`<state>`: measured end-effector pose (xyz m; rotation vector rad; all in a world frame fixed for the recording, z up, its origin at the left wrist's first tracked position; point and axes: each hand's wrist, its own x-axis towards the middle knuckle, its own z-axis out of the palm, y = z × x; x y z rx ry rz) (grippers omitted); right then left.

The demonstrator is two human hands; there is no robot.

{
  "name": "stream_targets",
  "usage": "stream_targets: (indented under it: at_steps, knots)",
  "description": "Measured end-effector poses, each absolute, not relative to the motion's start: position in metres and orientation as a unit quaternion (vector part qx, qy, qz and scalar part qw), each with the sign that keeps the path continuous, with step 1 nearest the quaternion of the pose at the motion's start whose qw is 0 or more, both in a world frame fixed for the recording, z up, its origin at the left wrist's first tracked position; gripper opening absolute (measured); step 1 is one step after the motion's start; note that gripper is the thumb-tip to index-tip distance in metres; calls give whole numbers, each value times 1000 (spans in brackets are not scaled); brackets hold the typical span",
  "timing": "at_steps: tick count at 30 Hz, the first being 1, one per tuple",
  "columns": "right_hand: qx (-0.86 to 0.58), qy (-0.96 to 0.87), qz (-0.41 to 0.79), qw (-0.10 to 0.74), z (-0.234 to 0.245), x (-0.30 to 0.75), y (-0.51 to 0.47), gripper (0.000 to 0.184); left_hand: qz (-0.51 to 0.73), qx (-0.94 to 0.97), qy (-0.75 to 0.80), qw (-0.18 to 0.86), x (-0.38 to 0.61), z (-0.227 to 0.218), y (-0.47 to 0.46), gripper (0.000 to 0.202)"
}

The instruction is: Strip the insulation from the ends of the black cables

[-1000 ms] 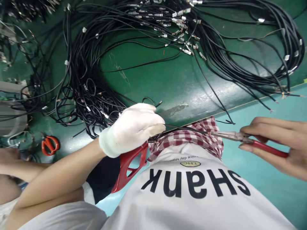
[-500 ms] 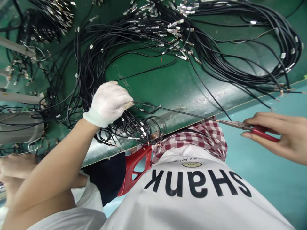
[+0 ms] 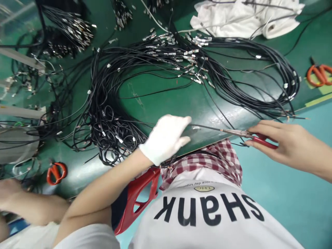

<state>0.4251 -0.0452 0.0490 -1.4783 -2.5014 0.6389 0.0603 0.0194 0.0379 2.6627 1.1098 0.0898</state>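
Note:
My right hand [image 3: 282, 141] is bare and wrapped round red-handled pliers [image 3: 263, 141]. The pliers' jaws point left and meet the copper-coloured end of a thin black cable [image 3: 207, 127]. That cable runs leftward to my left hand [image 3: 168, 136], which wears a white glove. Thumb and forefinger of the glove are spread apart beside the cable, and the hand hides part of it. Left of the glove lies a tangled heap of black cables [image 3: 111, 135] with small white tags. Whether the other gloved fingers touch the cable is hidden.
A long looped bundle of black cables [image 3: 275, 93] with metal connectors [image 3: 192, 55] covers the green table [image 3: 160, 100]. Orange-handled scissors [image 3: 56, 173] lie at left, another orange-handled pair [image 3: 320, 74] at right. White cloth [image 3: 233, 19] lies at the back. A co-worker's arm [image 3: 33, 204] is at lower left.
My left hand has moved right along the cable towards the pliers, and its closed fingers have opened. My right hand and the pliers appear further left. The view has shifted, showing more of the table's back.

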Motion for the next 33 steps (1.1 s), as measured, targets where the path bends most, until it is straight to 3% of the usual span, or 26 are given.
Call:
stream_targets:
  at_steps: [3, 6, 9, 12, 17, 22, 24, 27, 33]
  knots:
    - [-483, -844, 222, 73, 60, 423, -33, 30, 118, 860, 427, 255, 82, 29, 9, 28]
    - [-498, -834, 226, 76, 58, 432, -7, 38, 184, 762, 501, 367, 79, 26, 12, 28]
    - [-567, -797, 147, 147, 35, 447, 35, 51, 233, 655, 542, 472, 74, 32, 12, 31]
    - [-623, -753, 81, 195, -2, 453, 80, 56, 239, 612, 557, 509, 75, 39, 5, 34]
    - [-662, -726, 50, 181, -30, 434, 109, 65, 214, 609, 581, 495, 73, 45, -4, 33]
    - [-553, -752, 108, 343, 9, 386, 66, 41, 208, 608, 581, 500, 66, 49, -3, 31]
    - [-484, -756, 236, 373, 24, 361, 43, 25, 205, 609, 579, 502, 66, 50, -2, 31]
    - [-433, -728, 357, 394, 33, 330, 19, 24, 194, 614, 577, 502, 68, 49, -1, 31]
    - [-427, -717, 341, 433, 35, 308, 11, 5, 174, 641, 575, 478, 69, 39, 2, 31]
